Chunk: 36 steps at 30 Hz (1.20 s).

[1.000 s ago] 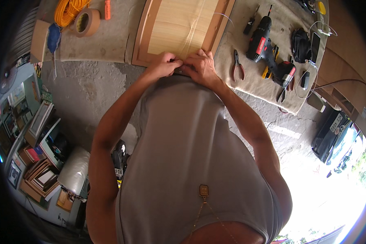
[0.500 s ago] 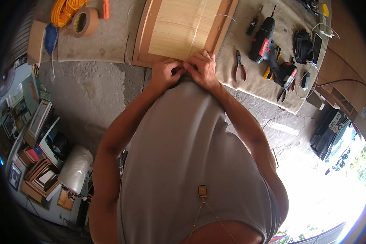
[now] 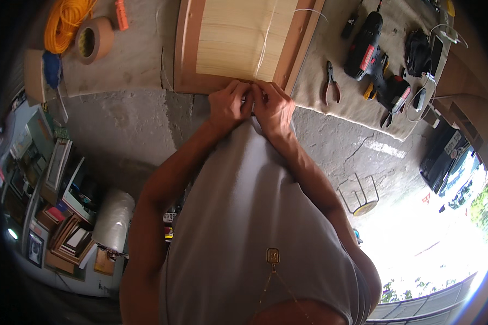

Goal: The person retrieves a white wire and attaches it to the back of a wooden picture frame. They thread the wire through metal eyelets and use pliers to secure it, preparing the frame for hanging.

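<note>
Right hand (image 3: 276, 111) and left hand (image 3: 228, 111) have both drawn a little toward the body since the earlier frame; the right one's fingers reached further over the board then, and now sit back at its near edge.

Nearest are a pendant (image 3: 273, 255) and the grey shirt (image 3: 233, 216), whose front rises to just beneath the hands. There, the two hands meet, fingers curled in and knuckles close. I cannot tell whether they are pinched on something, as the tips are hidden. A pale string (image 3: 264, 46) runs down the board (image 3: 228, 38) toward them; its near end is lost behind the fingers. The board lies flat on the cloth-covered bench (image 3: 119, 65), straight ahead of the person.

The step in hand looks like fine fingertip work, perhaps knotting or fastening the string at that edge. The next move would seem to call for a firm pinch and even tension, so the string stays straight along the board.

Further out, pliers (image 3: 332, 84) and a drill (image 3: 365, 51) lie right of the board, tape (image 3: 95, 40) and orange rope (image 3: 68, 24) to its left.
</note>
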### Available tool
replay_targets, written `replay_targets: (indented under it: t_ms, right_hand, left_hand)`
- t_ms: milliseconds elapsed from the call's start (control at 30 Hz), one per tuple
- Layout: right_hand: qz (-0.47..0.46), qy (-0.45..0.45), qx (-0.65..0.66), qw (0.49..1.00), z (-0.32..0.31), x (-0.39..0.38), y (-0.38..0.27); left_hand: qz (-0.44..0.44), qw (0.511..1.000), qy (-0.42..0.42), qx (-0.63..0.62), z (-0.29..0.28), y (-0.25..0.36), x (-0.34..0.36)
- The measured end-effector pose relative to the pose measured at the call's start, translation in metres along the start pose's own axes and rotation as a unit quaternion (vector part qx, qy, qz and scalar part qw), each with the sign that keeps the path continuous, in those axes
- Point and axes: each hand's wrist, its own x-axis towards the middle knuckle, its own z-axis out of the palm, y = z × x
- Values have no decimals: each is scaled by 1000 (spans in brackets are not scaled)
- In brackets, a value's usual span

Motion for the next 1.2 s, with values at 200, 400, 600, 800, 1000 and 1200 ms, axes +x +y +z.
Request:
replay_targets:
  t_ms: [200,400,600,800,1000,1200]
  right_hand:
    - [167,68,69,981,8,-3,-23]
    - [289,127,123,941,17,-5,-33]
    - [312,78,55,945,16,-4,-36]
    - [282,28,-8,959,11,5,-43]
    - [227,-52,12,972,-1,13,-35]
    - [170,-113,1,979,-8,23,-32]
  left_hand:
    - [-14,997,-73,-22,-9,-1,7]
    - [-16,992,-123,-35,-14,-3,8]
    - [-47,987,-144,-58,-17,-2,12]
    - [-54,981,-161,-93,-20,-6,13]
    - [-126,968,-119,-182,-23,-3,18]
    - [-67,985,-94,-130,-18,-7,19]
